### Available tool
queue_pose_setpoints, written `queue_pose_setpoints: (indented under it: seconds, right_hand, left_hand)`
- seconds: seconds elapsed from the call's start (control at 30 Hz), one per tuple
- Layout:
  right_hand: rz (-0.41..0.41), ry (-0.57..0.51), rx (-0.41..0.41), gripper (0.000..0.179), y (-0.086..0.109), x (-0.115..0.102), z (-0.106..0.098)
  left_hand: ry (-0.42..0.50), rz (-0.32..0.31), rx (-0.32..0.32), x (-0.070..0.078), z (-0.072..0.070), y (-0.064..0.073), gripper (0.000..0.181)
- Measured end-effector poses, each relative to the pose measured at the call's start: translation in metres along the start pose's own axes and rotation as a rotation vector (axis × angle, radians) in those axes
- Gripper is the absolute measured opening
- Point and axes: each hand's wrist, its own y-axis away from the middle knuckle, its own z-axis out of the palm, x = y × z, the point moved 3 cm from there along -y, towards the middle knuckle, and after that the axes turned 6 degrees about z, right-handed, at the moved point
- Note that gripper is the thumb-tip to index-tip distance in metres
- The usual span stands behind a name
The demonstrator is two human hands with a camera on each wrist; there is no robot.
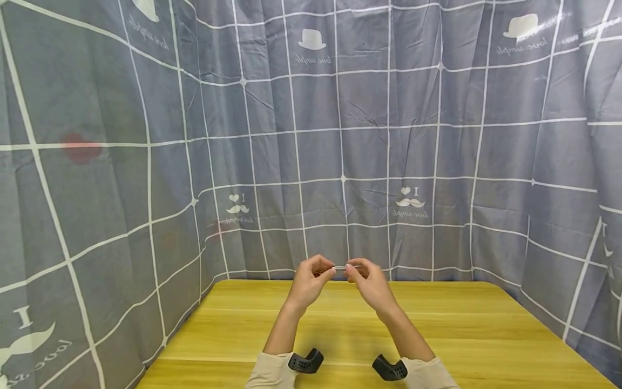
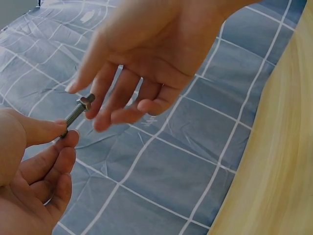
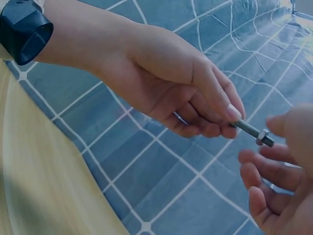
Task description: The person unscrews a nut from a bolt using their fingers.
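Note:
A metal bolt with a hex nut threaded near its free end is held up above the table's far edge. My left hand pinches the other end between thumb and index finger, hiding the bolt's head. Around the nut end, my right hand holds its thumb and fingers apart. In the right wrist view the nut and bolt tip lie between the right thumb and index finger, with a gap showing. From the head view the bolt is a thin line between both hands.
Below the hands lies a yellow wood-grain table. Grey curtains with white grid lines hang behind it and at both sides. Black wrist mounts sit at the sleeve cuffs.

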Motion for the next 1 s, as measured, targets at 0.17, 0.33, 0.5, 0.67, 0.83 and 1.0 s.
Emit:
queue_pose_setpoints:
  seconds: [0.17, 0.33, 0.5, 0.67, 0.83, 1.0]
  right_hand:
    - [-0.051, -0.017, -0.007, 0.018, 0.0008, -0.0025, -0.0015]
    - [-0.064, -0.042, -0.042, 0.028, 0.0008, -0.0039, -0.0010]
    - [-0.020, -0.025, -0.039, 0.041, 0.0002, -0.0019, 0.0000]
    - [0.003, -0.005, -0.010, 0.026, -0.0004, 0.0013, -0.0004]
    - [-0.033, -0.030, -0.015, 0.016, -0.0011, 0.0001, -0.0008]
    - [-0.032, 0.000, -0.009, 0.031, -0.0006, -0.0008, -0.0003]
  left_hand:
    - [0.003, -0.005, -0.002, -0.0007, 0.0002, 0.0004, 0.007]
    - [0.007, -0.003, -0.007, -0.0014, -0.0001, 0.0001, 0.008]
    - [0.008, -0.001, -0.012, -0.0015, 0.0002, -0.0006, 0.008]
    - [0.002, -0.007, -0.010, -0.0022, 0.0003, 0.0007, 0.008]
    - [0.002, -0.007, -0.017, -0.0029, -0.0002, 0.0014, 0.008]
    - [0.002, -0.005, -0.015, -0.0030, -0.0011, 0.0009, 0.008]
